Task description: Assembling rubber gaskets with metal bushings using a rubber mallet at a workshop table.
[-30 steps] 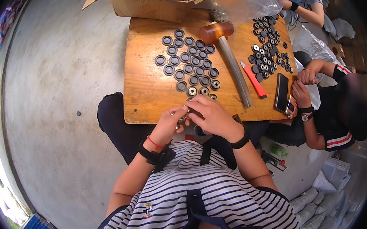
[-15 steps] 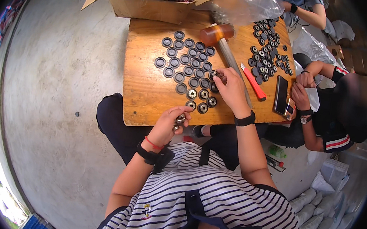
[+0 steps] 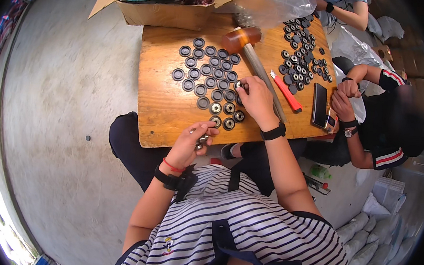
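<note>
My left hand [image 3: 191,143] hovers at the table's near edge, fingers curled around several small shiny metal bearings [image 3: 202,139]. My right hand [image 3: 257,100] reaches over the table, thumb and fingers pinching a bearing [image 3: 241,86] at a black round wheel on the right side of the group; its fingers partly cover that wheel. Several black wheels [image 3: 206,70] with bare recessed centres lie spread out on the wood. In the nearest few, such as this wheel [image 3: 230,108], a metal bearing sits in the middle.
Right of my hand lie a mallet [image 3: 241,39], a red utility knife [image 3: 287,92] and a dark phone [image 3: 319,105]. More wheels with bearings [image 3: 299,59] crowd the wooden table's [image 3: 156,107] far right. A cardboard box [image 3: 164,15] stands at the back. A co-worker's hands [image 3: 345,97] rest at the right edge.
The whole view has shifted slightly, table and things moving a little left. My right hand stays at the same wheel with the bearing. In my left hand the bearings have shifted slightly.
</note>
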Demonstrator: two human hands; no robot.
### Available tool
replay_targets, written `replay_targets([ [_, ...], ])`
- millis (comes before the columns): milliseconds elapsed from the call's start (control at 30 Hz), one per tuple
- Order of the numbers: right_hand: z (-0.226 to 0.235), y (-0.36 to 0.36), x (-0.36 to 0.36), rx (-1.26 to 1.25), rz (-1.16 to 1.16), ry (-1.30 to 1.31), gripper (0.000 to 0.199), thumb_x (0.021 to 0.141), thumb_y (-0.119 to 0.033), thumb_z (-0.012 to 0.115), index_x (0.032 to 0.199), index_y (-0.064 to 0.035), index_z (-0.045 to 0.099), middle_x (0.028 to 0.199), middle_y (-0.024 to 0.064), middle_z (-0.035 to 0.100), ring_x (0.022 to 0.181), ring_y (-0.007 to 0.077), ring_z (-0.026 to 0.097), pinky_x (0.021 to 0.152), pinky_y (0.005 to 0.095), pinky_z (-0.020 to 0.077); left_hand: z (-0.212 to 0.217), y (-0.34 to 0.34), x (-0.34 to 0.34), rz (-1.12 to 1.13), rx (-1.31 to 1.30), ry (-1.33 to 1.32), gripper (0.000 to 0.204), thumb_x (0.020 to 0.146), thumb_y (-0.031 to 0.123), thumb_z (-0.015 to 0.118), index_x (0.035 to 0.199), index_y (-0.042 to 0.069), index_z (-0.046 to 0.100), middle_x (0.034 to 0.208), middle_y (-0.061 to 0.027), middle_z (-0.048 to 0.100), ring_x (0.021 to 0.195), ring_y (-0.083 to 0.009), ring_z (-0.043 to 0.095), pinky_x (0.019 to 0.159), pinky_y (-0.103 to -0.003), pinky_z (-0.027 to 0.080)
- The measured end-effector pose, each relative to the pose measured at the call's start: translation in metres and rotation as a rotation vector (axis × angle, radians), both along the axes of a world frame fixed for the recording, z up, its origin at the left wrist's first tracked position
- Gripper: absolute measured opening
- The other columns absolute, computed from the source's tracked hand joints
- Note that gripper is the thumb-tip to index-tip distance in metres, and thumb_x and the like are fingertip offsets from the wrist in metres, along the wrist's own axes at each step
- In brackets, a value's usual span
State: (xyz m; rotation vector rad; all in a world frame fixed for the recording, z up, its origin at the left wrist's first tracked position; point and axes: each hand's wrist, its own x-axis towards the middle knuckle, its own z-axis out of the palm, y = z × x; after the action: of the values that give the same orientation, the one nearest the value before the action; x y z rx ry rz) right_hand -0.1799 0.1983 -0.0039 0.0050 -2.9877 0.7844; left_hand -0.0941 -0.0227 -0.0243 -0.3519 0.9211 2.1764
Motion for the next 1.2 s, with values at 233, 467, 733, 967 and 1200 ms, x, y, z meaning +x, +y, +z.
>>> replay_targets([
  [233,0.022,-0.038,0.044,-0.198,0.342,0.163,0.017,0.080,-0.013,0.066,0.094,-0.0036,0.064,0.092,0.0099,0.059,0.086,0.0292,0.058,0.075,0.0396,0.0472,0.005,0.007,0.005,0.049,-0.054,0.009,0.042,0.103,0.036,0.038,0.115,0.000,0.054,0.093,-0.0077,0.062,0.067,-0.0089,0.052,0.045,-0.019,0.036],
  [467,0.018,-0.055,0.072,-0.180,0.556,0.072,0.017,0.078,-0.014,0.069,0.091,-0.0035,0.065,0.088,0.0073,0.058,0.085,0.0257,0.058,0.074,0.0368,0.0461,0.004,0.007,0.004,0.013,-0.147,0.024,0.041,0.104,0.040,0.035,0.089,0.007,0.055,0.069,-0.0019,0.054,0.051,-0.0079,0.044,0.043,-0.021,0.034],
  [733,0.020,-0.057,0.074,-0.077,0.589,0.066,0.014,0.076,-0.016,0.069,0.082,-0.0047,0.063,0.083,0.0071,0.055,0.084,0.0247,0.056,0.075,0.0366,0.0458,-0.005,0.009,0.009,0.049,-0.202,0.045,0.046,0.104,0.041,0.033,0.091,0.004,0.058,0.072,-0.0033,0.055,0.053,-0.0067,0.044,0.043,-0.020,0.032],
  [967,0.023,-0.027,0.034,-0.255,0.232,0.085,0.015,0.080,-0.010,0.065,0.092,-0.0023,0.066,0.087,0.0108,0.059,0.087,0.0287,0.059,0.075,0.0389,0.0480,0.003,0.005,0.003,0.031,-0.063,-0.006,0.051,0.103,0.043,0.031,0.121,0.001,0.053,0.093,-0.0088,0.063,0.067,-0.0097,0.053,0.047,-0.019,0.035],
  [1200,0.009,-0.016,0.017,0.075,0.293,0.109,0.019,0.079,-0.008,0.066,0.097,-0.0023,0.067,0.089,0.0121,0.059,0.090,0.0307,0.058,0.079,0.0398,0.0476,-0.014,-0.004,0.004,0.119,0.226,-0.048,0.043,0.102,0.029,0.032,0.130,0.000,0.047,0.098,-0.0107,0.062,0.074,-0.0133,0.054,0.048,-0.021,0.037],
])
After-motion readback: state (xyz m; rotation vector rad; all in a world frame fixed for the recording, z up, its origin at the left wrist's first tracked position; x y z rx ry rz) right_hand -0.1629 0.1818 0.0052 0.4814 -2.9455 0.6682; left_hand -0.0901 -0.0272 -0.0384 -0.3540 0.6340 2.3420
